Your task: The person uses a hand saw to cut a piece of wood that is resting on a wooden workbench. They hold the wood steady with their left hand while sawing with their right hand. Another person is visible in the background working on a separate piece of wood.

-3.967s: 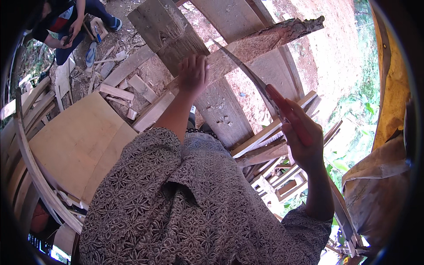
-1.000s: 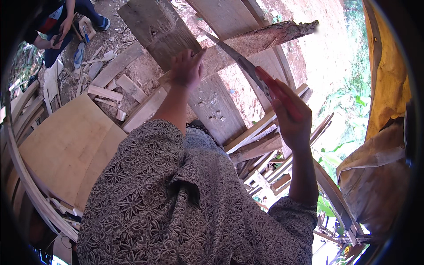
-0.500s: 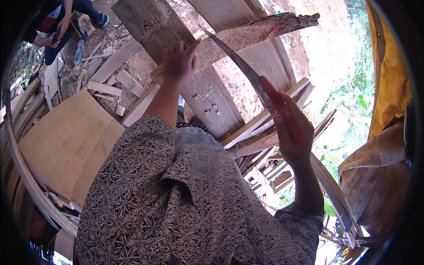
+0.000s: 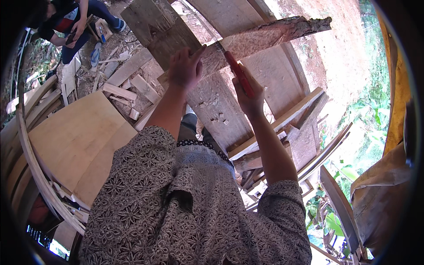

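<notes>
A rough wooden board with a bark edge (image 4: 265, 40) lies slantwise across wider planks in front of me. My left hand (image 4: 185, 70) grips this board near its left end, fingers over the far side and thumb toward the saw. In my right hand (image 4: 248, 97) is the red handle of a handsaw (image 4: 238, 73), the fist wrapped around it. The saw's blade runs away from me at the board, just right of my left thumb, and most of it is hidden from view.
Beneath the board are a dark plank (image 4: 163, 33) and a plank with wood chips on it (image 4: 216, 108). A person (image 4: 75, 31) sits at the upper left beside scattered offcuts (image 4: 120, 92). A pale wooden panel (image 4: 81, 141) is at the left, a yellow sheet (image 4: 393, 88) at the right.
My right hand has moved left and forward, bringing the saw from beside the board down to it. The blade now looks foreshortened. My left hand keeps its hold on the board.
</notes>
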A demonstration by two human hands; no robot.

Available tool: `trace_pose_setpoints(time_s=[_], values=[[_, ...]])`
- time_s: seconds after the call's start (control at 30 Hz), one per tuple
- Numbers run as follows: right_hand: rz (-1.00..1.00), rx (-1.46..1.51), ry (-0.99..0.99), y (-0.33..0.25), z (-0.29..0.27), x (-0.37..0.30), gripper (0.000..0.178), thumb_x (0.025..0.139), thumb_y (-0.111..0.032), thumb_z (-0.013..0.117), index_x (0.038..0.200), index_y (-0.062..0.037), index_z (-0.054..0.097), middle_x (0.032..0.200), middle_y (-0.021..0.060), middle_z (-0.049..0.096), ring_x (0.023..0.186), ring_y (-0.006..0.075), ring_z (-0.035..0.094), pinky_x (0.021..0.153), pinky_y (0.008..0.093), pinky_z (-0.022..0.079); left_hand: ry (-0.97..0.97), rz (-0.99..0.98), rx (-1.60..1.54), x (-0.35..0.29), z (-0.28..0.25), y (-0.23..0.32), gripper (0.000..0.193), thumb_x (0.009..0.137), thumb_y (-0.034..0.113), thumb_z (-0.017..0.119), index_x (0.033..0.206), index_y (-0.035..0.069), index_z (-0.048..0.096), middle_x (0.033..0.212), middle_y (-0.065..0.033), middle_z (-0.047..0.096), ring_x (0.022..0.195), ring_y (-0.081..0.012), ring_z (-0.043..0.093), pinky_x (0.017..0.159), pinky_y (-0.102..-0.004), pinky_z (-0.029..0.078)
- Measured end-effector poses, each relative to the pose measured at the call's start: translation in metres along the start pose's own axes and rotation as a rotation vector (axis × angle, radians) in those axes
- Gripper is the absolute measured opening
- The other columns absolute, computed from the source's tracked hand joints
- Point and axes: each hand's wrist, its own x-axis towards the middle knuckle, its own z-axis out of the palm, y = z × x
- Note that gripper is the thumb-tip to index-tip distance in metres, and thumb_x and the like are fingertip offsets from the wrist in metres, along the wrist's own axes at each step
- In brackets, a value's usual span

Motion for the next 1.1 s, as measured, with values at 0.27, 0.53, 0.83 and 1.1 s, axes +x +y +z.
trace_pose_setpoints(time_s=[0.27,0.53,0.83,1.1], values=[[-0.035,0.075,-0.025,0.01,-0.004,-0.01,0.053,0.094,-0.027,0.077,0.144,-0.0177,0.06,0.118,0.0134,0.074,0.109,0.0236,0.072,0.093,0.0363,0.054,0.069,0.026,0.037,-0.001,0.008,-0.004,0.057,0.089,0.023,0.066,0.144,0.034,0.058,0.109,-0.009,0.058,0.103,-0.0297,0.058,0.089,-0.0491,0.046],[0.145,0.172,-0.067,0.035,-0.016,-0.04,0.057,0.097,-0.02,0.075,0.149,-0.0089,0.055,0.125,0.0069,0.072,0.116,0.0139,0.065,0.101,0.0328,0.049,0.097,0.03,0.024,-0.003,0.005,-0.001,0.055,0.088,0.022,0.067,0.141,0.034,0.061,0.108,-0.0078,0.058,0.104,-0.0282,0.059,0.089,-0.0481,0.045],[-0.059,0.146,-0.127,0.015,-0.064,-0.077,0.06,0.096,0.004,0.065,0.153,-0.0068,0.047,0.143,0.0161,0.062,0.134,0.0216,0.057,0.109,0.0371,0.047,0.1,0.011,0.025,-0.005,0.004,-0.001,0.054,0.09,0.023,0.067,0.142,0.034,0.061,0.108,-0.0072,0.057,0.104,-0.0272,0.059,0.091,-0.0477,0.045],[-0.126,0.103,-0.142,-0.025,-0.109,-0.112,0.061,0.097,0.001,0.064,0.155,-0.0081,0.046,0.129,0.0136,0.066,0.117,0.0186,0.061,0.1,0.0336,0.05,0.047,-0.013,-0.017,-0.004,0.012,-0.003,0.048,0.094,0.024,0.063,0.141,0.026,0.057,0.108,-0.0093,0.058,0.102,-0.0305,0.06,0.089,-0.0489,0.046]])
